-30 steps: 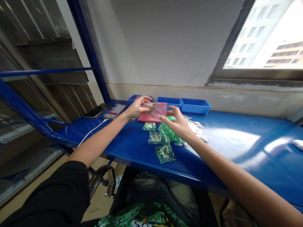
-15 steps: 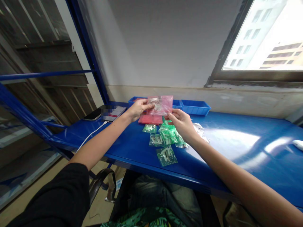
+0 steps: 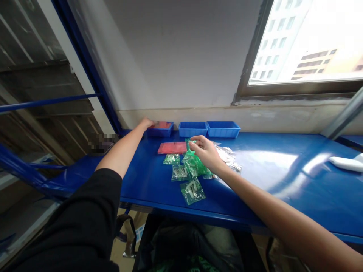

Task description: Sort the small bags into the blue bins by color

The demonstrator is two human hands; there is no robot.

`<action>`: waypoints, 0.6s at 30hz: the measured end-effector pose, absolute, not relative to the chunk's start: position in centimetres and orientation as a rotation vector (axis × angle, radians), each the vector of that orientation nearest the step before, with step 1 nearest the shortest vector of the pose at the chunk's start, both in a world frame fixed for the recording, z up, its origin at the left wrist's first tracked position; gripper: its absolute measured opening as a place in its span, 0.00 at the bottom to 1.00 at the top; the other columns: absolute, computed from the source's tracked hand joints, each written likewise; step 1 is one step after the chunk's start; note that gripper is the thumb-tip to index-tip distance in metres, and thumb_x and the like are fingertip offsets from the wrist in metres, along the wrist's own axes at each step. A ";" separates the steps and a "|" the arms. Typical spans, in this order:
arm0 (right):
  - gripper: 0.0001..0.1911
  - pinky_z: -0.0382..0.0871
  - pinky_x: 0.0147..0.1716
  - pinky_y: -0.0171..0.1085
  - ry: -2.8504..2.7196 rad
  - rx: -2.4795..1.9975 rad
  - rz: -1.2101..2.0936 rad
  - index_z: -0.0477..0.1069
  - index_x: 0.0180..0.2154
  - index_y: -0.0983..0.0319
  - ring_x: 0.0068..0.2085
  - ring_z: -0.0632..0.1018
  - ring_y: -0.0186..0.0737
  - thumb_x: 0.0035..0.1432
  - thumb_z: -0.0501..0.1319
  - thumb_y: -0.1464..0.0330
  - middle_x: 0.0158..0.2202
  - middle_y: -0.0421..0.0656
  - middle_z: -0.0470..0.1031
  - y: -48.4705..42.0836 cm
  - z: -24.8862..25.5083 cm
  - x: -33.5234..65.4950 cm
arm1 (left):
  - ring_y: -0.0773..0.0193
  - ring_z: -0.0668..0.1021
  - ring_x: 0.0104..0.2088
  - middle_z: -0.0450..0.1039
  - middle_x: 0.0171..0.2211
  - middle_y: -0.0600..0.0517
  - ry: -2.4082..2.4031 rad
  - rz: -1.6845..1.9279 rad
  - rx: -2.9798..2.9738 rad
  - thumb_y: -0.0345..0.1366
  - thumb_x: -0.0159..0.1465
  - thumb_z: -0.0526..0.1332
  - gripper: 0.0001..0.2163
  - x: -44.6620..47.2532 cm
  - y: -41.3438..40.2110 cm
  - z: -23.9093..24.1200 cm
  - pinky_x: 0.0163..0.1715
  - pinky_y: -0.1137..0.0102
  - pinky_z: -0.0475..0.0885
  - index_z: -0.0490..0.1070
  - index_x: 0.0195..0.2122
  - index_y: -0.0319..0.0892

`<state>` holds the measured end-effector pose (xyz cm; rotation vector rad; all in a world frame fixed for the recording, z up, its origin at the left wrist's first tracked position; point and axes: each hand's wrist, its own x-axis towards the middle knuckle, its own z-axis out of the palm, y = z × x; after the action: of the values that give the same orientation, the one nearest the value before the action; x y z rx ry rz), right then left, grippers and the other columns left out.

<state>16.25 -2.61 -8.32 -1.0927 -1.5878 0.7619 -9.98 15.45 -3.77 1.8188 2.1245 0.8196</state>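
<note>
My left hand [image 3: 147,122] reaches to the left blue bin [image 3: 161,133] at the back of the table. Its fingers close on the edge of a pink plastic bag [image 3: 160,124] at the top of that bin; the fingertips are small and partly hidden. My right hand [image 3: 204,148] hovers over green plastic bags [image 3: 193,166], fingers loosely bent and apart, holding nothing. A stack of flat pink bags [image 3: 172,147] lies left of it. Small clear bags with pale pieces, such as the nearest bag [image 3: 193,191], lie in front.
Two more blue bins, the middle bin [image 3: 193,131] and the right bin [image 3: 223,131], stand along the wall. White packets [image 3: 228,156] lie beside my right wrist. A white object [image 3: 344,163] rests at the table's right. A blue frame post [image 3: 85,64] rises at left.
My left hand has carried the pink bag from in front of me to the left bin. My right hand has let go of the bag and lowered slightly. The view has shifted right.
</note>
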 end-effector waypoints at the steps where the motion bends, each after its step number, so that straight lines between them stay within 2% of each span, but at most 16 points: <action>1: 0.16 0.66 0.31 0.37 -1.589 -1.097 0.756 0.67 0.41 0.63 0.31 0.73 0.37 0.54 0.56 0.59 0.26 0.40 0.71 -2.6 -8.2 16.3 | 0.43 0.70 0.49 0.73 0.39 0.38 2.240 0.803 1.818 0.43 0.50 0.67 0.19 -9.8 15.5 -4.0 0.44 0.54 0.66 0.68 0.37 0.35; 4: 0.16 0.66 0.33 0.38 -1.597 -1.111 0.730 0.67 0.41 0.63 0.31 0.73 0.37 0.54 0.56 0.60 0.27 0.41 0.72 -2.7 -8.0 16.5 | 0.42 0.61 0.56 0.69 0.46 0.36 2.476 0.749 1.900 0.42 0.54 0.64 0.19 -9.3 15.7 -4.5 0.53 0.47 0.54 0.66 0.41 0.34; 7: 0.15 0.65 0.33 0.38 -1.626 -1.116 0.695 0.68 0.40 0.64 0.31 0.73 0.37 0.54 0.56 0.61 0.27 0.41 0.72 -2.7 -8.0 16.5 | 0.43 0.58 0.57 0.70 0.46 0.38 2.478 0.644 1.990 0.40 0.57 0.62 0.15 -8.9 15.8 -4.6 0.54 0.43 0.49 0.68 0.40 0.35; 10: 0.14 0.65 0.32 0.37 -1.665 -1.120 0.658 0.68 0.40 0.63 0.29 0.72 0.36 0.55 0.56 0.61 0.26 0.39 0.72 -2.6 -8.1 16.4 | 0.39 0.56 0.58 0.68 0.48 0.36 2.495 0.592 1.992 0.40 0.55 0.63 0.14 -8.9 16.1 -4.6 0.53 0.43 0.51 0.71 0.39 0.36; 13: 0.12 0.64 0.33 0.37 -1.704 -1.127 0.624 0.69 0.39 0.61 0.30 0.72 0.36 0.55 0.55 0.62 0.25 0.39 0.71 -2.7 -8.2 16.3 | 0.39 0.58 0.58 0.65 0.52 0.36 2.469 0.506 2.034 0.38 0.54 0.63 0.15 -9.1 16.3 -4.6 0.50 0.47 0.59 0.73 0.42 0.41; 16: 0.11 0.64 0.33 0.37 -1.742 -1.146 0.608 0.69 0.38 0.61 0.31 0.73 0.37 0.55 0.56 0.64 0.25 0.39 0.72 -2.9 -8.1 16.3 | 0.42 0.65 0.54 0.67 0.52 0.39 2.325 0.459 2.135 0.38 0.54 0.61 0.21 -9.3 16.8 -4.6 0.48 0.54 0.64 0.70 0.51 0.44; 18: 0.10 0.64 0.33 0.37 -1.760 -1.159 0.609 0.69 0.38 0.61 0.31 0.73 0.37 0.55 0.55 0.64 0.25 0.39 0.72 -3.1 -8.0 16.2 | 0.46 0.68 0.54 0.68 0.53 0.41 2.236 0.450 2.185 0.38 0.57 0.58 0.22 -9.3 17.2 -4.7 0.49 0.58 0.64 0.68 0.53 0.43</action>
<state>16.20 -3.05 -8.03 -1.1589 -1.7604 0.6093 -9.25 17.24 -4.71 2.1853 2.2356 0.4497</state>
